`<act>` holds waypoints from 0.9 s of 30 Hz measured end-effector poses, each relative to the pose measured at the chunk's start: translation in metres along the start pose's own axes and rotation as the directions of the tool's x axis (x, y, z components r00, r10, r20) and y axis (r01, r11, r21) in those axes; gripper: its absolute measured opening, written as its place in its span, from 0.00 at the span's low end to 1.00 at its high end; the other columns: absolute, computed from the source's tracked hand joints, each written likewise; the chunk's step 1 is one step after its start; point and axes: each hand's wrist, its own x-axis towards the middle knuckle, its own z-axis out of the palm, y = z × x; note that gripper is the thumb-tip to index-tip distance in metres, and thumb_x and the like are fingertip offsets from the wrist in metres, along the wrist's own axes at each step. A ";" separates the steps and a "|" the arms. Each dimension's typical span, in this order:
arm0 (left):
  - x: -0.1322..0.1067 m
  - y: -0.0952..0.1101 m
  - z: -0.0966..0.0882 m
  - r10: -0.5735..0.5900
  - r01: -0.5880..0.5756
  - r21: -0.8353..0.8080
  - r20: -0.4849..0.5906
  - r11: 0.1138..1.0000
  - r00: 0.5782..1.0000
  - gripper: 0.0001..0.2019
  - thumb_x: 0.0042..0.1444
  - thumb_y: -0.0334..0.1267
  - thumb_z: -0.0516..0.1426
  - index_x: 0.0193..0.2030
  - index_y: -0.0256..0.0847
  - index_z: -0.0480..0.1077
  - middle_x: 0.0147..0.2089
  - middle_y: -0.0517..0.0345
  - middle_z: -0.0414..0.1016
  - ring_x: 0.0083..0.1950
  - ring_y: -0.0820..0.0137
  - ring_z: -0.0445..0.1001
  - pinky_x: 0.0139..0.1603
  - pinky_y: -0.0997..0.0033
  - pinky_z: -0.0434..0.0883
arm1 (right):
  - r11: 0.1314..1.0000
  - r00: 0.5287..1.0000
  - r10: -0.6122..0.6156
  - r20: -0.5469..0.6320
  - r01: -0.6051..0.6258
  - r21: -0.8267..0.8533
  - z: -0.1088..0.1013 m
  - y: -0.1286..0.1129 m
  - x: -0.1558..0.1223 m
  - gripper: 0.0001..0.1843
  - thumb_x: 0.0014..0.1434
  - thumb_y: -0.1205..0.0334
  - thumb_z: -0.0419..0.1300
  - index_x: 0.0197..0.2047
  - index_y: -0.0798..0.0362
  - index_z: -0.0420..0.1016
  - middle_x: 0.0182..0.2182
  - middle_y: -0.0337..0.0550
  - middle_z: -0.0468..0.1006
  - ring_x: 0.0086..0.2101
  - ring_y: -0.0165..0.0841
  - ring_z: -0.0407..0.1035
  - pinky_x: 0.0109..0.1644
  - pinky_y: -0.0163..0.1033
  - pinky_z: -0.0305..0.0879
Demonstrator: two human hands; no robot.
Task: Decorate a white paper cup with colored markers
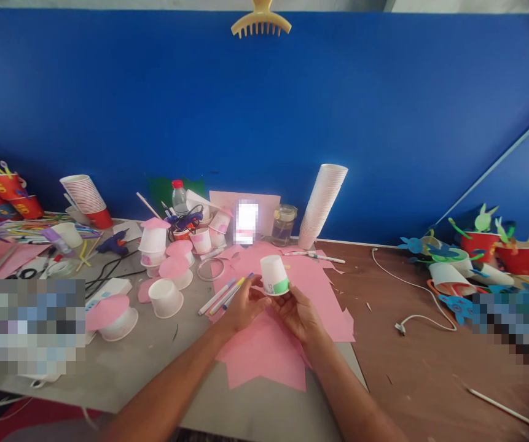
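A white paper cup (272, 270) with a green patch near its rim is held upside down between my two hands, above pink paper. My left hand (249, 302) grips its left side low down. From the right and below, my right hand (297, 310) has its fingers on the rim. Pink paper sheets (264, 362) with cut edges spread under my hands. Several markers (222, 298) lie just left of my left hand. Farther left stands a plain white cup (165, 298), close to upturned cups topped with pink paper (117, 316).
A tall leaning stack of paper cups (322, 205) stands at the back beside a glass jar (284, 224) and a lit phone (246, 221). Glue guns (114, 243) with cords lie left. A white cable (423, 319) and blue paper-decorated cups (451, 277) are on the right.
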 end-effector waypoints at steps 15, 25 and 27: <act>0.000 0.007 0.003 0.037 -0.031 -0.146 0.034 0.989 0.999 0.28 0.52 0.46 0.64 0.58 0.41 0.63 0.58 0.46 0.71 0.57 0.56 0.72 0.56 0.58 0.70 | 0.990 0.988 0.133 0.081 -0.136 0.028 -0.001 0.007 -0.001 0.01 0.61 0.70 0.61 0.37 0.56 0.73 0.29 0.46 0.84 0.30 0.35 0.80 0.34 0.38 0.80; 0.000 0.003 0.002 0.046 -0.045 -0.072 0.010 0.996 0.999 0.25 0.52 0.43 0.64 0.55 0.40 0.64 0.51 0.49 0.73 0.52 0.58 0.71 0.53 0.57 0.71 | 0.988 0.986 0.151 0.075 -0.154 0.033 -0.004 0.011 0.000 0.04 0.63 0.70 0.58 0.38 0.58 0.74 0.31 0.48 0.84 0.30 0.35 0.80 0.35 0.38 0.79; -0.001 0.004 0.002 0.037 -0.037 -0.058 0.014 0.998 0.999 0.26 0.51 0.42 0.64 0.56 0.41 0.64 0.52 0.50 0.72 0.53 0.58 0.71 0.53 0.57 0.70 | 0.988 0.986 0.151 0.077 -0.153 0.030 -0.004 0.012 0.000 0.04 0.63 0.70 0.58 0.38 0.58 0.75 0.30 0.48 0.84 0.29 0.34 0.79 0.34 0.38 0.79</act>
